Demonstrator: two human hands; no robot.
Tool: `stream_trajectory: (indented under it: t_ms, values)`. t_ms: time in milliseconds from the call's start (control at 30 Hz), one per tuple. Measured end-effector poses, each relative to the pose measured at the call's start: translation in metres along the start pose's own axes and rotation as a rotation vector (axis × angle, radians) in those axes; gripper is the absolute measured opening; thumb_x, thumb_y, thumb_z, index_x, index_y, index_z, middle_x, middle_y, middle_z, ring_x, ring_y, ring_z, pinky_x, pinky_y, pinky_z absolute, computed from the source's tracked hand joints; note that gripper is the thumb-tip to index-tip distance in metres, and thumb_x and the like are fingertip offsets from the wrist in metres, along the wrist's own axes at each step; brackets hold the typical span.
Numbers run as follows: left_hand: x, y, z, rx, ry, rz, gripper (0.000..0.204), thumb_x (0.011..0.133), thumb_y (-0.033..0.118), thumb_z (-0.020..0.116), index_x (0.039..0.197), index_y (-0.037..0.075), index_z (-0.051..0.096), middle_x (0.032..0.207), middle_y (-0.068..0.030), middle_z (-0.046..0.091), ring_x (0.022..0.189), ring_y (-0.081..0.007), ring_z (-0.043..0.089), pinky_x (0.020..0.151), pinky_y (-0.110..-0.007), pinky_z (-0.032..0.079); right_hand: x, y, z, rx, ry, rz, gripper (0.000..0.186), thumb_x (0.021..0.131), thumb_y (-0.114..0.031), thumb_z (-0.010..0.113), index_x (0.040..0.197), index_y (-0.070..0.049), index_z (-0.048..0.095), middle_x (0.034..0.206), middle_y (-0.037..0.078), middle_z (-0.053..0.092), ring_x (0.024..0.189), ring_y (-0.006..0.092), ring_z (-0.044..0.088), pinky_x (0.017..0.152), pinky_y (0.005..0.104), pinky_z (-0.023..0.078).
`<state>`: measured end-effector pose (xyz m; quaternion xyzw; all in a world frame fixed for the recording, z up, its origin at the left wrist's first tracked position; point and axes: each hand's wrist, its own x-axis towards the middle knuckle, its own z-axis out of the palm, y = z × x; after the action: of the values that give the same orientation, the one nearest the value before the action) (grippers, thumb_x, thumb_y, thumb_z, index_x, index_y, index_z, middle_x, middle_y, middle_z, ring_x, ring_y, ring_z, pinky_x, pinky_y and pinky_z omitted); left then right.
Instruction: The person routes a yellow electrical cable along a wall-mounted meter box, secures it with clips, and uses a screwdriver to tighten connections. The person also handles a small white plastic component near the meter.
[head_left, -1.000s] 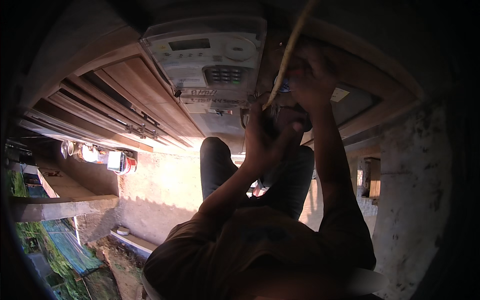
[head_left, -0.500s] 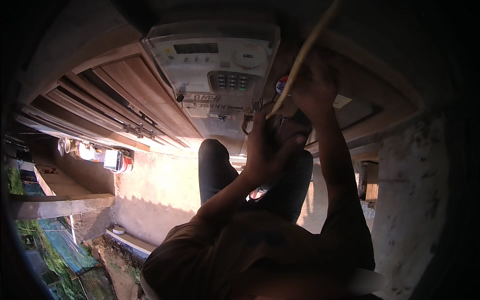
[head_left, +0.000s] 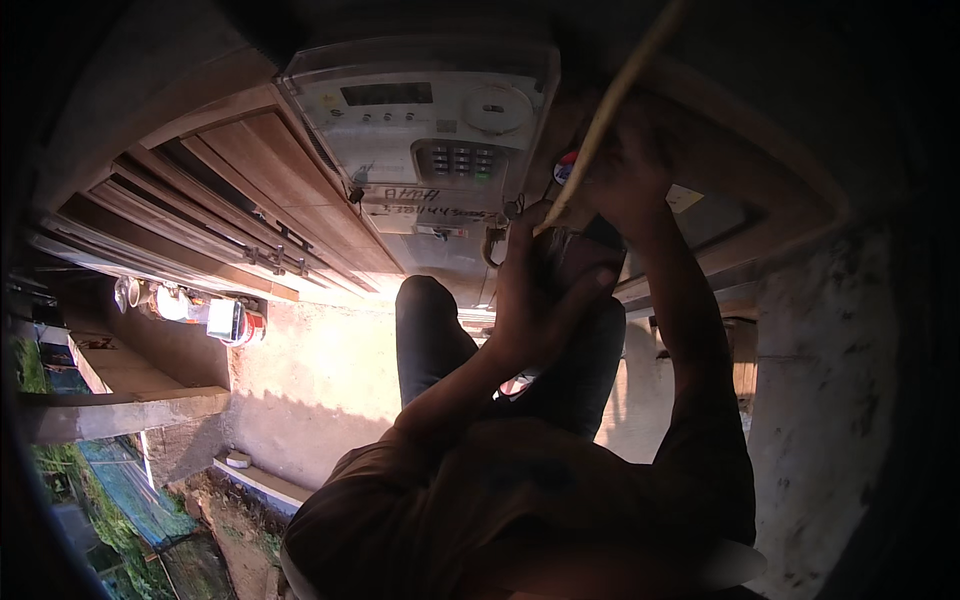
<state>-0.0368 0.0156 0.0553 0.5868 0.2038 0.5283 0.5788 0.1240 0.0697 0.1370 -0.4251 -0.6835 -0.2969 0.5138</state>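
Observation:
My left hand [head_left: 535,310] wraps round a dark, box-shaped thing [head_left: 588,258], fingers up its left side and thumb across its near face. A yellow cable [head_left: 615,95] comes down from the top and ends by the left fingertips. Just above the box, my right hand [head_left: 635,185] is bent inward beside the cable. Its fingers are curled in deep shadow, and what they hold is hidden. Left of those fingers shows a small round red, white and blue thing [head_left: 564,168]. A grey electricity meter [head_left: 400,140] with a keypad and clear cover is mounted to the left.
Wooden shutters or doors [head_left: 250,190] stand left of the meter. Several buckets and containers [head_left: 237,322] sit by a low wall [head_left: 130,410] at the far left. Sunlit ground [head_left: 320,360] lies below. On the right is a stained pale wall [head_left: 820,410].
My right forearm has shifted slightly to the right, and the right hand has turned a little. The left hand keeps its hold on the box-shaped thing, almost still.

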Motion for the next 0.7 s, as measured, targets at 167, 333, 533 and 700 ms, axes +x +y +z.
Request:
stream_trajectory:
  t_ms: [167, 333, 533, 700]
  values:
    - [0.001, -0.003, 0.001, -0.089, -0.021, -0.017, 0.071, 0.089, 0.013, 0.079, 0.142, 0.0, 0.034, 0.125, -0.0211, 0.064, 0.114, -0.0253, 0.066, 0.098, -0.039, 0.051, -0.002, 0.002, 0.001, 0.102, 0.035, 0.114, 0.029, 0.076, -0.007, 0.079, 0.104, -0.007, 0.07, 0.102, 0.01, 0.072, 0.082, 0.0238, 0.073, 0.074, 0.0365, 0.059]
    - [0.0, -0.002, 0.002, -0.052, 0.005, -0.003, 0.071, 0.089, 0.002, 0.077, 0.143, 0.0, 0.031, 0.125, -0.0186, 0.063, 0.115, -0.0207, 0.065, 0.097, -0.035, 0.052, 0.002, -0.003, 0.007, -0.066, 0.035, -0.193, 0.036, 0.072, 0.002, 0.077, 0.106, -0.003, 0.067, 0.091, 0.008, 0.072, 0.071, 0.0234, 0.072, 0.061, 0.0338, 0.058]
    - [-0.001, 0.004, 0.001, -0.024, -0.005, -0.047, 0.069, 0.088, 0.001, 0.076, 0.142, 0.0, 0.032, 0.124, -0.0181, 0.064, 0.115, -0.0208, 0.065, 0.099, -0.035, 0.052, 0.009, -0.009, -0.001, -0.053, -0.111, -0.164, 0.034, 0.071, 0.0, 0.08, 0.102, -0.003, 0.066, 0.083, 0.005, 0.067, 0.067, 0.0228, 0.068, 0.06, 0.0362, 0.057]
    - [0.002, 0.004, 0.001, -0.043, -0.014, 0.021, 0.068, 0.089, 0.001, 0.076, 0.142, 0.0, 0.034, 0.119, -0.0167, 0.067, 0.112, -0.0205, 0.067, 0.097, -0.034, 0.052, 0.003, -0.007, -0.003, -0.095, -0.209, -0.116, 0.034, 0.07, -0.005, 0.081, 0.101, -0.007, 0.067, 0.094, 0.005, 0.069, 0.082, 0.0245, 0.07, 0.071, 0.0427, 0.057]
